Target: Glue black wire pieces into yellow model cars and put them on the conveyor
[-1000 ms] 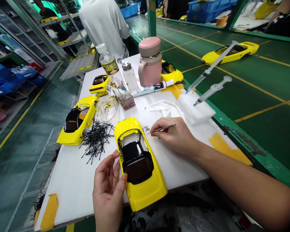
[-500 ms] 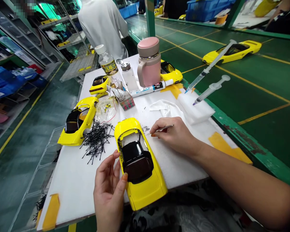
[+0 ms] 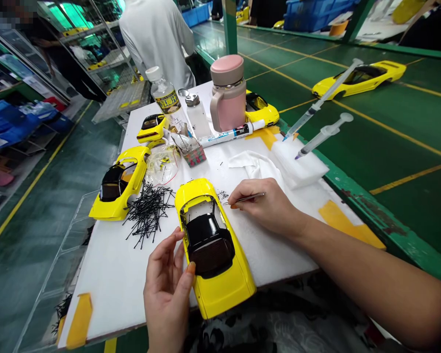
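My left hand (image 3: 169,289) is closed on the left side of a yellow model car body (image 3: 228,289), thumb on the edge near its dark windscreen. The body has a black roof and an open frame at its far end, which rests on the white board. To its right, my right hand (image 3: 266,203) pinches slim metal tweezers (image 3: 255,196). Their tip is low over the board, beside a scatter of tiny black bits (image 3: 223,195). Whether the tip holds a bit is too small to tell. Left of the body lies a heap of thin black sticks (image 3: 149,215).
Other yellow car bodies (image 3: 119,181) stand on the board's left and back. Behind are a pink mug (image 3: 228,95), a clear bottle (image 3: 163,93), and a white marker (image 3: 228,135). Two syringes (image 3: 321,137) stick in a white foam block (image 3: 301,169). A person in white (image 3: 156,39) is beyond.
My hands, the tweezers and the car body hold nearly the same place. The green surface beyond, with its yellow car, has shifted right. A person at far left has moved further into view.
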Demonstrator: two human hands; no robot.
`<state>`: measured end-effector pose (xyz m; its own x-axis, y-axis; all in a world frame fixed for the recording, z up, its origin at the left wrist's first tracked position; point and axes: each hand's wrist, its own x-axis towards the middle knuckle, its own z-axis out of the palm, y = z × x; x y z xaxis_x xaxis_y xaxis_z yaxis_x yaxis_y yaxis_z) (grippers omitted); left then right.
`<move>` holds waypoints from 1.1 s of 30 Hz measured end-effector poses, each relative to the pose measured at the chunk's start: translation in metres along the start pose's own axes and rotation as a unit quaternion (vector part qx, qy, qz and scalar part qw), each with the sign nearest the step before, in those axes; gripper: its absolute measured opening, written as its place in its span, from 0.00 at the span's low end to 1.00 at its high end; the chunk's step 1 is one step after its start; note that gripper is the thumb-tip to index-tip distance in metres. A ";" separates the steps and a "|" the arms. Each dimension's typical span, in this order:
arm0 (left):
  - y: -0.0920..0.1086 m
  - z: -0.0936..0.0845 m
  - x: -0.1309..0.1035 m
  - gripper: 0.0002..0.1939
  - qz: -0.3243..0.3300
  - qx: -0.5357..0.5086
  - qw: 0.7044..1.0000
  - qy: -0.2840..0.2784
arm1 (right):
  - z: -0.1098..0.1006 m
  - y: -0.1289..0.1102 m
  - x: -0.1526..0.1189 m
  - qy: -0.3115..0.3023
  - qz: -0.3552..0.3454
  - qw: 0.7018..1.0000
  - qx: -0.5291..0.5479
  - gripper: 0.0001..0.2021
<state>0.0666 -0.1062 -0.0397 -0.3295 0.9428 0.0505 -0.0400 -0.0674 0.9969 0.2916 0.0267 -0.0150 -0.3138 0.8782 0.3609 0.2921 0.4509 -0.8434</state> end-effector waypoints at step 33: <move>-0.005 -0.001 0.004 0.23 0.035 -0.003 0.999 -0.018 | -0.038 -0.031 0.018 -0.104 0.190 0.972 0.088 0.04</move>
<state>0.0646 -0.1028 -0.0443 -0.2982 0.9467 0.1214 -0.0234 -0.1344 0.9906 0.3108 0.0348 0.0328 -0.3948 0.9166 -0.0629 0.2684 0.0496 -0.9620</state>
